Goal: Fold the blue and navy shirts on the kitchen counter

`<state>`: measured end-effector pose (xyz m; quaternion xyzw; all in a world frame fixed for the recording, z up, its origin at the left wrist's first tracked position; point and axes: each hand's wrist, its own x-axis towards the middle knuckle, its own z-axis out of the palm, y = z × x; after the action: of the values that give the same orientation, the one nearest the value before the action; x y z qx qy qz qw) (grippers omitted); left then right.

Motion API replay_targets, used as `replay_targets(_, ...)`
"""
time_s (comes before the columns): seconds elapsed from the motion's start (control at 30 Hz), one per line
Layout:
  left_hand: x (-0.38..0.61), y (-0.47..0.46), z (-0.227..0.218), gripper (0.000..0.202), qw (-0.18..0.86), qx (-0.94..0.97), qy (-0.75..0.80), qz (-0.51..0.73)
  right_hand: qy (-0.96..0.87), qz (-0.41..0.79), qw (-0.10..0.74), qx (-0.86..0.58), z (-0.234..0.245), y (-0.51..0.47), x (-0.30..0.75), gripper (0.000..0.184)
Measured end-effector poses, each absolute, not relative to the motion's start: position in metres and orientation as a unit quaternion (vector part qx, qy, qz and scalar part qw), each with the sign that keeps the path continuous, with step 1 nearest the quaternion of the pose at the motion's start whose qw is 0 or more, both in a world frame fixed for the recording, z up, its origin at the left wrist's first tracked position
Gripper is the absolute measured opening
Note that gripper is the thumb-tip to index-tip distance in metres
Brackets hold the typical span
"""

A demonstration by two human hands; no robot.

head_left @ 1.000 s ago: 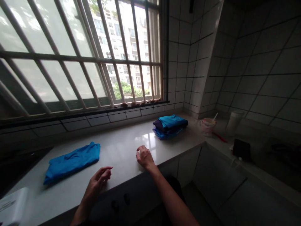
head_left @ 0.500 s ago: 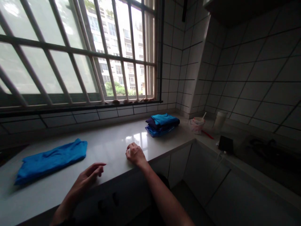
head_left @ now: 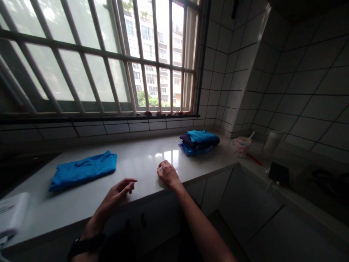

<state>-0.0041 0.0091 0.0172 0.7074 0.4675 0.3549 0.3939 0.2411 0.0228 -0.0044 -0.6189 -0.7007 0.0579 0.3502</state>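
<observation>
Found flat on the white stone countertop (head_left: 136, 162), ahead of and just left of the left hand (head_left: 118, 191): one folded blue cloth garment (head_left: 83, 170), untouched by either hand. Judged light, soft and limp, slippery only on the polished stone; best taken along the folded edges with both hands, lifted with support underneath.

Left hand seen half open, fingers extended and slightly curved, holding nothing, near the garment but apart from it. Right hand (head_left: 168, 174) seen loosely curled, resting on the countertop, nothing visible in its grip.

Counted ahead and right of the right hand: one stack of folded clothes (head_left: 198, 143), teal on top, dark purple and blue beneath, at least three pieces, exact number not determinable. Farther right: one bagged cup (head_left: 241, 146), one white tumbler (head_left: 271, 143), one black box (head_left: 279, 174). Left of the left hand: one blurred white packet (head_left: 12, 213). Ahead of both hands: one barred window (head_left: 95, 62).
</observation>
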Motion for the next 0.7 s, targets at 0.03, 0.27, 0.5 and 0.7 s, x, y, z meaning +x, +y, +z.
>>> replay_targets(0.03,-0.003,0.008,0.018,0.059,0.392,0.708,0.468,0.355,-0.701,0.060,0.350,-0.619,-0.004,0.023,0.241,0.014)
replay_targets(0.27,0.000,0.002,0.022,0.059,0.395,0.708,0.474,0.343,-0.701,0.056,0.348,-0.620,-0.004,0.019,0.239,0.013)
replay_targets(0.5,-0.001,0.002,0.022,0.058,0.393,0.707,0.475,0.345,-0.667,0.034,0.337,-0.664,0.029,0.038,0.260,0.017)
replay_targets(0.7,-0.002,0.006,0.022,0.057,0.400,0.708,0.469,0.345,-0.593,-0.060,0.363,-0.716,0.103,0.075,0.353,0.027)
